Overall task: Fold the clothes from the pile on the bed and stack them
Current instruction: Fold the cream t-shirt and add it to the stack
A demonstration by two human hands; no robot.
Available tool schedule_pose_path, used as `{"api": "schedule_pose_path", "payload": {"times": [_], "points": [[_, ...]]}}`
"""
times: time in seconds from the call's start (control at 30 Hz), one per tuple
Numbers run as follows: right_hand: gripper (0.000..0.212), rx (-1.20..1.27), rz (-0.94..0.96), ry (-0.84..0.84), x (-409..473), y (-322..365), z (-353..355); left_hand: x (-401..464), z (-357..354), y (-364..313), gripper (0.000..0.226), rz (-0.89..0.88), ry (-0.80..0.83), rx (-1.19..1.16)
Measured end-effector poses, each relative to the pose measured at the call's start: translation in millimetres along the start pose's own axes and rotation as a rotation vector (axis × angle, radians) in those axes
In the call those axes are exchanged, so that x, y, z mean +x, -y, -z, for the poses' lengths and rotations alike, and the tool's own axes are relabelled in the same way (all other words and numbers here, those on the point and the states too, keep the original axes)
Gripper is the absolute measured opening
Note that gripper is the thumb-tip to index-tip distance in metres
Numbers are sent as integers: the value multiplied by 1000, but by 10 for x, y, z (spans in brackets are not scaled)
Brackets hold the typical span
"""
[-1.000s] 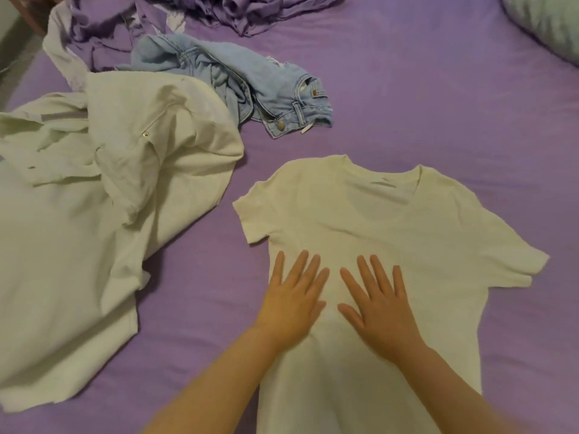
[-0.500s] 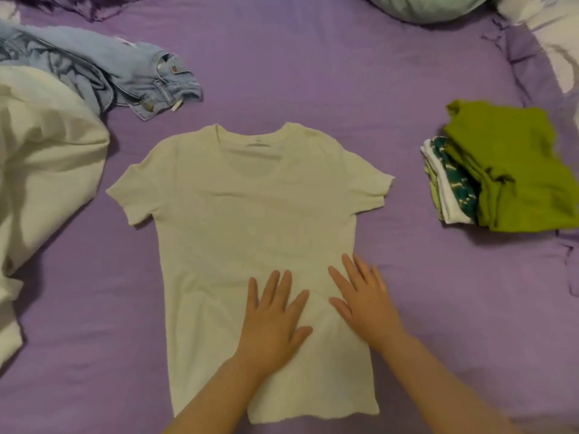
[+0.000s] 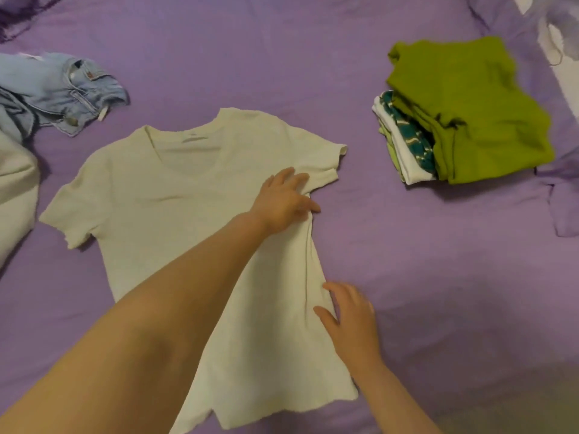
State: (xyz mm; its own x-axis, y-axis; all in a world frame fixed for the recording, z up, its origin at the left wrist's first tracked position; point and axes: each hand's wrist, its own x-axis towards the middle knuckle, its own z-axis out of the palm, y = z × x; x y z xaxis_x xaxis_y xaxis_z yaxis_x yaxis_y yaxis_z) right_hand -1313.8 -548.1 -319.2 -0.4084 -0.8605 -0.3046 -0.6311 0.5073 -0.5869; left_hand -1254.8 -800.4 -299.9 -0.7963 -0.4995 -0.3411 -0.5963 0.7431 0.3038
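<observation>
A cream short-sleeved t-shirt (image 3: 175, 195) lies face up on the purple bed sheet (image 3: 423, 277), neck away from me. My left hand (image 3: 283, 202) reaches across it and grips the cloth at the right armpit, just below the right sleeve. My right hand (image 3: 349, 321) pinches the shirt's right side edge lower down, thumb on top. A raised crease runs along the cloth between both hands. My left forearm hides part of the lower body of the shirt. A stack of folded clothes (image 3: 470, 111), green piece on top, sits at the right.
Light blue jeans (image 3: 65, 89) lie crumpled at the upper left. A large cream garment (image 3: 15, 189) pokes in at the left edge. Rumpled purple bedding and a white patch show at the far right edge.
Both hands have left the middle of the shirt, where they lay flat. The left one crossed to the right armpit, the right one went to the right side edge. The view shifted slightly.
</observation>
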Motion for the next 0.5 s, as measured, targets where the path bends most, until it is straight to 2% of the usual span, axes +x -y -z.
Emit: {"api": "schedule_pose_path", "payload": {"times": [0.13,0.23,0.3,0.4,0.5], "points": [[7,66,-148,-48,-70,-8,-7,86,59,97,21,-17,-42,-12],[8,117,-298,-156,-82,-55,58,133,85,112,19,18,-152,-61],[9,85,-332,-180,-82,-37,78,137,23,24,19,58,-213,-96],[6,-6,-292,-193,-98,47,55,73,-208,-201,27,135,-234,-79],[14,-107,-264,-167,-139,145,51,-113,-484,-439,47,267,-220,-83]]}}
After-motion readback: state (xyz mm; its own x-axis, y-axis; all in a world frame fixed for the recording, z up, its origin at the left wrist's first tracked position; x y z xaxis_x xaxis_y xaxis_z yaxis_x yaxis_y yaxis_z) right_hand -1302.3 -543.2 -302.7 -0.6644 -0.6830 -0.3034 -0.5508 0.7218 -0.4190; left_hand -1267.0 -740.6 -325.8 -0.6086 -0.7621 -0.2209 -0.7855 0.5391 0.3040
